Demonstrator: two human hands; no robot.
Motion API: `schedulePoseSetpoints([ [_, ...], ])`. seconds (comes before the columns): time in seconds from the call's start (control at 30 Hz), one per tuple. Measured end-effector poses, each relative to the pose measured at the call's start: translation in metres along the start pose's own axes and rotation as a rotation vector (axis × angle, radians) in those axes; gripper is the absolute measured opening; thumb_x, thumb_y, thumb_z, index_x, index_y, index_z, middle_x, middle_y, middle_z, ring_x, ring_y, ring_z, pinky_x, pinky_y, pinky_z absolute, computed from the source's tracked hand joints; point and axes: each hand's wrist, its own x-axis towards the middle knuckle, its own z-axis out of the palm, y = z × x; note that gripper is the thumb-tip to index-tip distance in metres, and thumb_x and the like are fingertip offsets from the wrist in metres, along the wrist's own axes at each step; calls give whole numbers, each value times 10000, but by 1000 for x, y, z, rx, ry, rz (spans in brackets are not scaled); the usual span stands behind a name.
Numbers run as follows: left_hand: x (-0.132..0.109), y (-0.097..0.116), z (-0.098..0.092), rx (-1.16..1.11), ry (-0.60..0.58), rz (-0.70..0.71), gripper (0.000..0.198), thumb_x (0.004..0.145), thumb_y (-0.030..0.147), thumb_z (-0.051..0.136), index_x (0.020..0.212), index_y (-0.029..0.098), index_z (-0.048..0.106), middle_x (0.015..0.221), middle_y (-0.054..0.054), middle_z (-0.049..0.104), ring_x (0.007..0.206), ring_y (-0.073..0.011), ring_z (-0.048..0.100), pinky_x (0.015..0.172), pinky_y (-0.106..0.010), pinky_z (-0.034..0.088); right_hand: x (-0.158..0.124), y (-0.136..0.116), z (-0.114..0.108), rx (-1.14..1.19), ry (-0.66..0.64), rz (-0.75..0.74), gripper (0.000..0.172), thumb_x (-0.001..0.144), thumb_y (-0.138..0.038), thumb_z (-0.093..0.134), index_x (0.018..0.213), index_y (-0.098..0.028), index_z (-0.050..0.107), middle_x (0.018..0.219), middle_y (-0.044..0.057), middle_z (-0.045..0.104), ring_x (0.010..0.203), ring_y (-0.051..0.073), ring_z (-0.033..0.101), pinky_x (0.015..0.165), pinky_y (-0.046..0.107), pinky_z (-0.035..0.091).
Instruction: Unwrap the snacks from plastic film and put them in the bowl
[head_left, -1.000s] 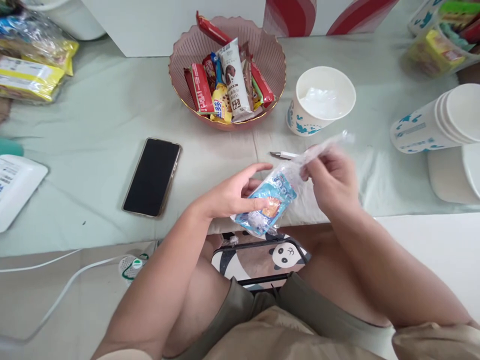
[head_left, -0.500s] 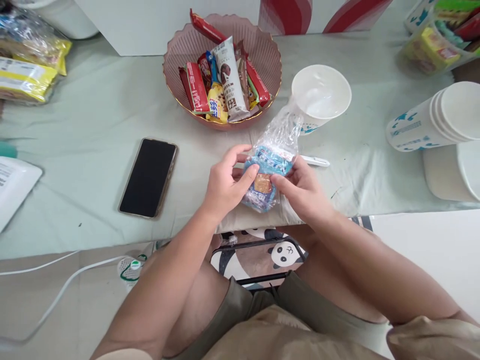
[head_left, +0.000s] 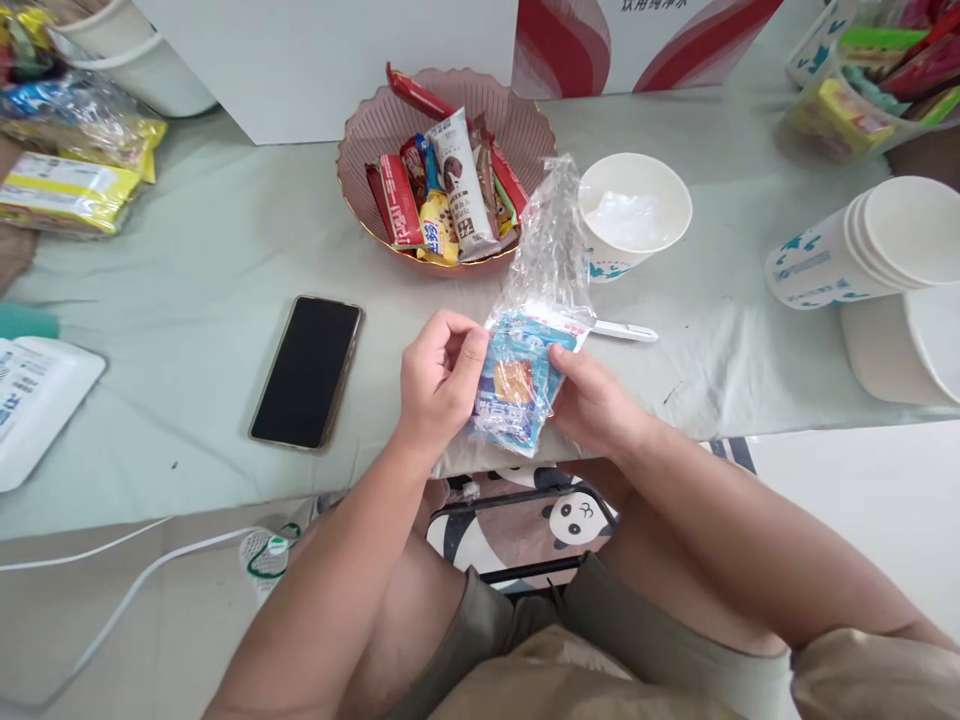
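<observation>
Just above the table's front edge, a blue snack packet inside a clear plastic bag is held between both hands. My left hand pinches the bag at its left side, thumb against curled fingers. On the right, my right hand grips the packet, thumb on its front and fingers behind it, mostly hidden. The loose, crinkled top of the bag stretches away toward the glass bowl of wrapped snacks. Close behind my right hand lies a white pen-like utility knife, partly covered by the bag.
A paper cup with clear plastic inside stands behind the bag. Stacked paper cups lie to the right, near a tub of snacks. A phone is left of my hands. A white carton borders the back.
My left hand has shifted left and now pinches the bag's edge with curled fingers. The packet appears flatter and more spread out. The camera view has tilted slightly.
</observation>
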Motion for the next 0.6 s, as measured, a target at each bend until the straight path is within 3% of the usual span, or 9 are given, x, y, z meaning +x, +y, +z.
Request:
schedulePoseSetpoints([
  [0.07, 0, 0, -1, 32, 6, 14, 248, 1003, 371, 641, 822, 204, 614, 652, 35, 563, 537, -74, 498, 468, -189, 382, 1, -1, -1, 18, -18, 11, 508, 759, -622, 798, 1070, -238, 684, 1093, 75, 783, 1218, 323, 696, 1029, 519, 591],
  [0.13, 0, -1, -3, 60, 85, 57, 177, 1003, 341, 639, 882, 216, 611, 743, 26, 597, 583, -78, 529, 503, -206, 406, 1, -1, -1, 27, -6, 5, 511, 752, -636, 791, 1057, -242, 678, 1070, 74, 782, 1219, 328, 694, 1037, 531, 583],
  [0.2, 0, -1, -4, 90, 144, 194, 169, 981, 349, 662, 896, 224, 586, 791, 22, 584, 615, -90, 523, 530, -232, 407, 0, -1, 0, 15, 42, -32, 537, 734, -639, 808, 1075, -250, 662, 1032, 61, 778, 1177, 321, 708, 1018, 526, 588],
  [0.27, -1, 2, -4, 143, 43, 358, 250, 923, 432, 717, 891, 224, 583, 801, 12, 586, 671, -123, 541, 588, -269, 439, 0, -1, 1, -25, 107, -94, 559, 724, -641, 827, 1082, -250, 646, 982, 45, 766, 1089, 299, 727, 985, 504, 596],
  [0.33, -5, 9, -2, 268, -191, 421, 328, 857, 501, 764, 921, 215, 618, 862, -23, 656, 785, -181, 606, 710, -328, 500, 0, 0, 3, -81, 167, -164, 541, 722, -629, 844, 1035, -242, 633, 921, 23, 741, 989, 263, 730, 959, 472, 598],
  [0.4, -9, 15, 1, 436, -351, 380, 238, 859, 398, 768, 909, 204, 638, 882, -43, 693, 809, -208, 624, 754, -356, 502, 2, 1, 4, -134, 205, -223, 504, 730, -610, 850, 973, -236, 616, 885, 8, 712, 950, 235, 718, 957, 444, 592],
  [0.47, -11, 20, 2, 451, -407, 303, 111, 894, 242, 710, 829, 202, 630, 800, -24, 681, 731, -179, 605, 696, -324, 479, 4, 1, 3, -156, 222, -261, 484, 739, -599, 849, 951, -243, 599, 868, 2, 696, 979, 234, 715, 962, 435, 588],
  [0.53, -10, 20, 2, 303, -394, 204, 165, 922, 193, 668, 766, 204, 614, 727, 0, 655, 658, -140, 576, 632, -285, 455, 5, 0, 2, -136, 230, -272, 492, 735, -613, 846, 967, -258, 597, 879, 6, 702, 1054, 254, 716, 981, 448, 590],
  [0.6, -8, 18, -1, 120, -322, 76, 212, 951, 258, 666, 753, 208, 611, 697, 9, 633, 619, -118, 546, 590, -267, 440, 5, -2, 1, -88, 248, -260, 523, 715, -628, 852, 1002, -268, 603, 942, 17, 726, 1142, 274, 707, 1027, 468, 584],
])
